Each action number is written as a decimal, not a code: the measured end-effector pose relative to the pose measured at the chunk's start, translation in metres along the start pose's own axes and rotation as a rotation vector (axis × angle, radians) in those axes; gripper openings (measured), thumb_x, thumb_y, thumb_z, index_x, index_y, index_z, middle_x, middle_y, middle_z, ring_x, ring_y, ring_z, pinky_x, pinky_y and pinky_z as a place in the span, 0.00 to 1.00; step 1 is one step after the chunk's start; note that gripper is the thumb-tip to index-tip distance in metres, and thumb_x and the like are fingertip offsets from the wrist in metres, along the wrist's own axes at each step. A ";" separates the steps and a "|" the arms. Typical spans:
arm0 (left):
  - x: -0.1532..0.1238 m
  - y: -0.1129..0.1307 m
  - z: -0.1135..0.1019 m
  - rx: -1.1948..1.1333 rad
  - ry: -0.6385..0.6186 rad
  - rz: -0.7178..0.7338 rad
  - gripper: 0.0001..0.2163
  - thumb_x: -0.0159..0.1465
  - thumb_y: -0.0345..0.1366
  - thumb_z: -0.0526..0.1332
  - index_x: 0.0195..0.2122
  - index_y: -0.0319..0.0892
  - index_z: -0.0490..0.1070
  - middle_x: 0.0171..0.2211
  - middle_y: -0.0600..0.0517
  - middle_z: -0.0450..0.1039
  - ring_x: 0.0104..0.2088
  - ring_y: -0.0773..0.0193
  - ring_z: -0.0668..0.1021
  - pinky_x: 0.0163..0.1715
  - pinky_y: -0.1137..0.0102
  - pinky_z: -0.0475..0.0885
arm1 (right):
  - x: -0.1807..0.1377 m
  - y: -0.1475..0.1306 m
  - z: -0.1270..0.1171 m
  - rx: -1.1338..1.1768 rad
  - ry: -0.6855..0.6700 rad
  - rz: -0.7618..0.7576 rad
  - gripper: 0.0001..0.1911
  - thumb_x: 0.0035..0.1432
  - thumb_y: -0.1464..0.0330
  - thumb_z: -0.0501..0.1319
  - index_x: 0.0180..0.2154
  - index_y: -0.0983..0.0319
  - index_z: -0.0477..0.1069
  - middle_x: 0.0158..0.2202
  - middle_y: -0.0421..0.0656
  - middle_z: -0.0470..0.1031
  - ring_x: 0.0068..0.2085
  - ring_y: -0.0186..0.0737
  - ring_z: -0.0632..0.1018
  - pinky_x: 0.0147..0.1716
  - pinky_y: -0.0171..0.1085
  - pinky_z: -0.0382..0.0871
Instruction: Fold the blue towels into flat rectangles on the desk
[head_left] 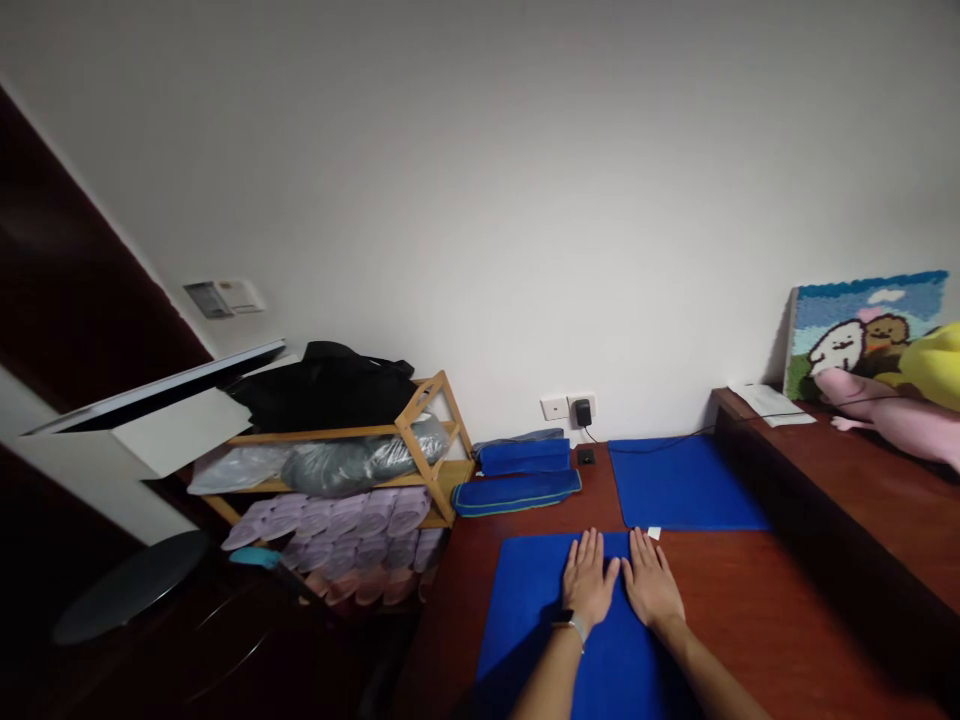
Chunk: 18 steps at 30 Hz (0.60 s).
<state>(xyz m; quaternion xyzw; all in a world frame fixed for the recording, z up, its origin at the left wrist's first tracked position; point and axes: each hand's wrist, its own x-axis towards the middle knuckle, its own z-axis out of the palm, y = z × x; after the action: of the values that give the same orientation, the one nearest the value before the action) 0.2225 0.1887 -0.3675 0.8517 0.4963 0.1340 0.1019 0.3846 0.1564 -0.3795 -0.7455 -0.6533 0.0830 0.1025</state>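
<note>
A blue cloth (525, 600) lies spread on the reddish-brown table (757, 610). Flat on its upper part rests my left hand (590, 580), fingers stretched out, with a watch on the wrist. My right hand (654, 582) lies beside it over the cloth's right edge, also flat with extended fingers. The two thumbs are close together. By the right fingertips is a small white tag (654, 533). Beyond the hands a second blue cloth (682, 485) is laid flat. Folded blue cloths (517, 492) sit at the back left of the table.
A wooden rack (411, 425) stands left of the table, holding a black bag (330, 385), plastic-wrapped items and rolled lilac bundles (345, 515). A black plug (583, 412) with a cable is in the wall socket. On the right, a raised surface bears a pink plush toy (892, 410).
</note>
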 end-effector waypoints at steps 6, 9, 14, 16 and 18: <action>-0.043 -0.095 -0.055 0.147 -0.008 -0.252 0.34 0.75 0.55 0.37 0.76 0.41 0.45 0.76 0.46 0.47 0.75 0.52 0.52 0.74 0.50 0.51 | -0.001 -0.001 -0.001 0.045 0.015 0.009 0.37 0.71 0.57 0.36 0.74 0.70 0.45 0.76 0.47 0.45 0.76 0.45 0.49 0.74 0.49 0.40; -0.067 -0.135 -0.075 0.171 -0.015 -0.283 0.34 0.75 0.56 0.37 0.76 0.41 0.46 0.75 0.45 0.48 0.75 0.53 0.53 0.73 0.52 0.52 | -0.002 -0.001 -0.002 0.037 0.008 0.009 0.38 0.71 0.57 0.36 0.74 0.71 0.45 0.76 0.48 0.45 0.76 0.46 0.48 0.74 0.49 0.39; -0.085 -0.160 -0.082 0.139 -0.013 -0.243 0.34 0.75 0.56 0.39 0.76 0.43 0.44 0.76 0.47 0.47 0.75 0.55 0.53 0.73 0.54 0.53 | -0.002 0.001 0.001 0.040 0.021 0.012 0.38 0.70 0.57 0.37 0.74 0.71 0.47 0.76 0.48 0.47 0.76 0.47 0.49 0.74 0.50 0.39; -0.085 -0.160 -0.081 0.119 -0.007 -0.239 0.34 0.75 0.57 0.39 0.76 0.43 0.44 0.76 0.47 0.47 0.75 0.55 0.53 0.73 0.55 0.52 | -0.001 0.001 0.003 0.031 0.022 0.014 0.38 0.70 0.57 0.37 0.74 0.71 0.47 0.76 0.48 0.47 0.76 0.47 0.49 0.74 0.50 0.39; -0.084 -0.158 -0.081 0.102 -0.008 -0.241 0.35 0.74 0.57 0.39 0.76 0.43 0.44 0.76 0.47 0.47 0.75 0.56 0.53 0.73 0.54 0.51 | -0.001 0.001 0.002 0.016 0.018 0.015 0.38 0.71 0.57 0.37 0.74 0.70 0.47 0.76 0.48 0.47 0.76 0.46 0.49 0.74 0.49 0.40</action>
<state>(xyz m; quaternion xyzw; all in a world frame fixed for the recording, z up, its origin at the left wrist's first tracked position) 0.0271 0.1957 -0.3503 0.7905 0.6008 0.0920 0.0756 0.3845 0.1555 -0.3820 -0.7502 -0.6462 0.0822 0.1139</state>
